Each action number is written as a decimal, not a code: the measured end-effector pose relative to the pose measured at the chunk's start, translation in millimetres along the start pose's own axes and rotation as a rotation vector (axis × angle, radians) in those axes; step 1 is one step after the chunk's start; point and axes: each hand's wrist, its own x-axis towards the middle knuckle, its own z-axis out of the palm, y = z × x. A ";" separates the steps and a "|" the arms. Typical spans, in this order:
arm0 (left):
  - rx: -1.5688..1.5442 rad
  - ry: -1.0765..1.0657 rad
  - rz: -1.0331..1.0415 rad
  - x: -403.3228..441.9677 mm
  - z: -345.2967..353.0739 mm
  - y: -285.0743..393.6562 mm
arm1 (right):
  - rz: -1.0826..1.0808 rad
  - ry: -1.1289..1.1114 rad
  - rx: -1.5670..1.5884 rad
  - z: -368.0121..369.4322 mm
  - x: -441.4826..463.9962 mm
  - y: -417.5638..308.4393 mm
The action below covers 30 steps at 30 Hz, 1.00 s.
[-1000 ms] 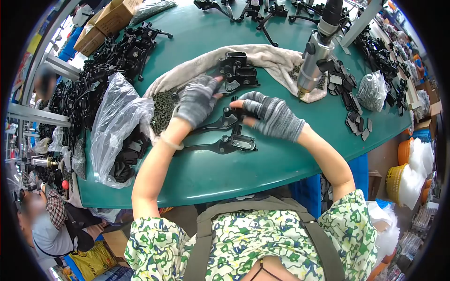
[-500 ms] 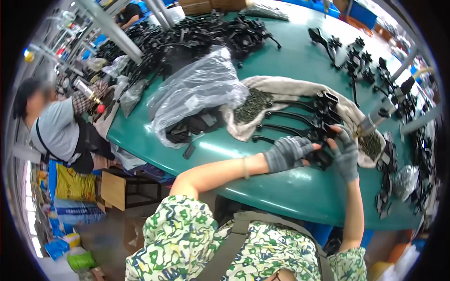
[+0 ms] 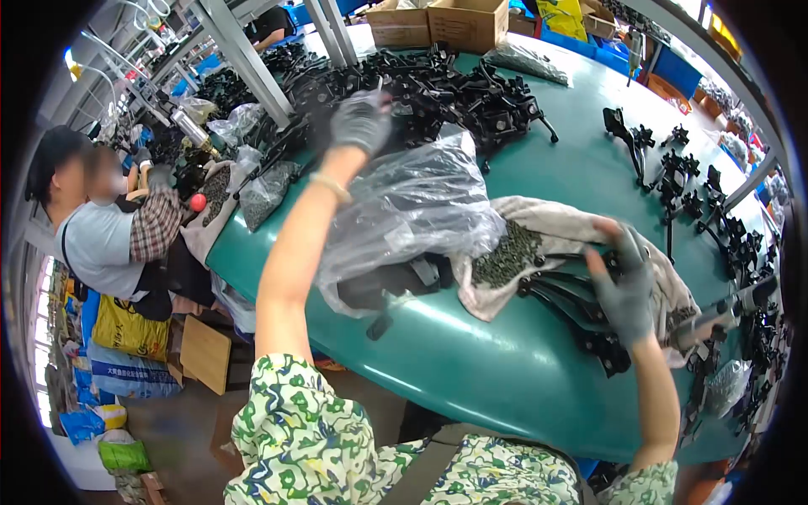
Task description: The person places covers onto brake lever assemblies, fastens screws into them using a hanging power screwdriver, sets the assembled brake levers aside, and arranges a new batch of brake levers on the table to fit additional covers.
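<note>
Heaped black metal levers [image 3: 454, 97]: crowded round the gloved left hand [image 3: 362, 124], blocking low sideways travel.
Slanted grey metal post [image 3: 244, 63]: barred the way left of that hand.
Crumpled clear plastic bag [image 3: 404, 219]: stood between both hands, nearer the left.
Smooth green tabletop [image 3: 471, 362]: gave passage bodyward of the gloved right hand [image 3: 624, 286], and beyond the rumpled off-white cloth [image 3: 539, 212].
Row of black levers [image 3: 568, 295]: obstructed low movement left of the right hand.
Silver cylindrical tool [image 3: 715, 318]: limited room to its right.

Only illegible lettering, on a blue sack [image 3: 133, 373] and a yellow sack [image 3: 130, 329].
</note>
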 end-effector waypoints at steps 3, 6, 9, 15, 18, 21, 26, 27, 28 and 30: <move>0.136 -0.494 -0.286 9.5 33.4 -79.6 | -0.047 -0.087 -0.059 76.0 96.0 12.8; -0.202 -0.519 -0.350 -12.8 48.6 -94.8 | 0.012 -0.146 -0.115 157.2 181.5 30.4; -0.398 -0.538 -0.365 -50.4 21.7 -83.1 | -0.035 -0.228 -0.215 230.1 241.7 32.5; -0.376 -0.521 -0.314 -59.3 3.0 -84.8 | -0.026 -0.386 -0.511 282.9 262.8 17.2; -0.298 -0.254 -0.519 -36.5 -1.8 -90.2 | -0.090 -0.240 -0.415 279.7 257.1 23.6; 0.073 -0.324 -0.325 -36.0 34.6 -137.8 | -0.144 0.062 -0.089 271.6 248.5 31.5; 0.020 -0.466 -0.491 -35.0 44.9 -125.9 | -0.147 0.297 0.243 213.9 248.2 13.9; 0.028 -0.422 -0.509 -33.0 42.9 -123.3 | -0.122 0.268 0.291 202.2 241.3 16.8; 0.034 -0.380 -0.529 -31.5 38.4 -120.3 | -0.097 0.237 0.338 188.7 229.5 15.3; 0.045 -0.306 -0.571 -32.0 29.2 -112.1 | -0.072 0.153 0.475 158.8 197.7 4.6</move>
